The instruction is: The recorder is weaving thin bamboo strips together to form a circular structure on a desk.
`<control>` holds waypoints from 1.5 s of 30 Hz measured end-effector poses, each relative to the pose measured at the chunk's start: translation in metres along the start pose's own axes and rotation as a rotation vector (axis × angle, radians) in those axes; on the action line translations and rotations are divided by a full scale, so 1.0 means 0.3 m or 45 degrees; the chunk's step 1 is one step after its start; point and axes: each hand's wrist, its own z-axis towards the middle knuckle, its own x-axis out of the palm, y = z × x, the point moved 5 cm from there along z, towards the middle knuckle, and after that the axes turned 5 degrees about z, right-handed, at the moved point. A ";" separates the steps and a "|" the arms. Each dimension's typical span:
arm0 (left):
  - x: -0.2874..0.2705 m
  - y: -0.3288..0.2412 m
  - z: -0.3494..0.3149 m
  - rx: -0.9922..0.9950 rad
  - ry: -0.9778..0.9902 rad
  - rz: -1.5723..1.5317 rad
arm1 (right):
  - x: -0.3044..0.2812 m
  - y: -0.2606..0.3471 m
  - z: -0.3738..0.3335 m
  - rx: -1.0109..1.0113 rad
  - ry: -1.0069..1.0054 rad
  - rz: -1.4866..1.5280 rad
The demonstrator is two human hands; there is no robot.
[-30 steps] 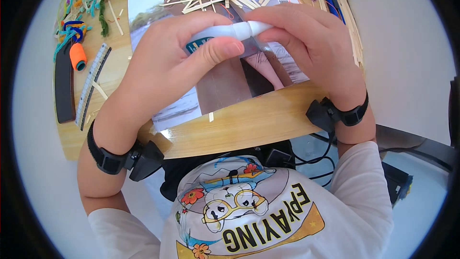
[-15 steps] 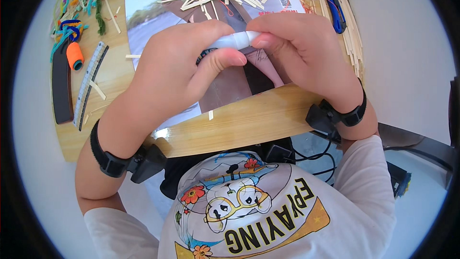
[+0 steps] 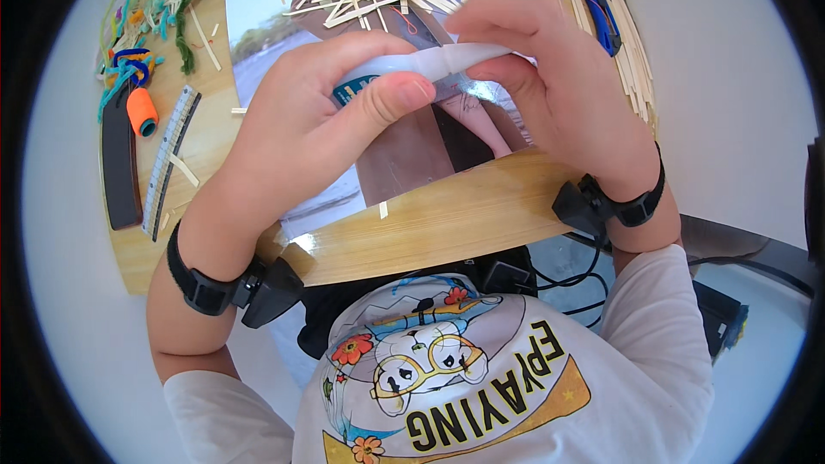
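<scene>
A white plastic squeeze bottle with a dark teal label and a long tapering nozzle (image 3: pixel 438 60), like a glue bottle, is held sideways above the table. My left hand (image 3: pixel 335 107) wraps its body, the thumb pressed along the near side and the fingers mostly hidden behind. At the nozzle end, my right hand (image 3: pixel 559 86) has its thumb close against the underside of the tip. Its index finger is raised above the nozzle, apart from the thumb. Below both hands lies a large glossy photo print (image 3: pixel 395 163).
Thin wooden strips (image 3: pixel 369 4) pile up on the print's far part. On the left are fuzzy coloured stems (image 3: pixel 185 43), an orange thread spool (image 3: pixel 142 112), a ruler (image 3: pixel 168 163) and a dark strip (image 3: pixel 120 163). At far right, a blue cutter (image 3: pixel 593 9) lies beside long wooden sticks (image 3: pixel 634 82).
My right hand's fingers have spread from their pinch on the bottle's tip, and more of the tapering nozzle shows. My left hand still grips the bottle, now tilted slightly, with more label showing.
</scene>
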 end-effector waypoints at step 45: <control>0.017 0.012 -0.001 -0.052 0.050 0.103 | 0.009 -0.024 0.007 0.087 -0.037 0.340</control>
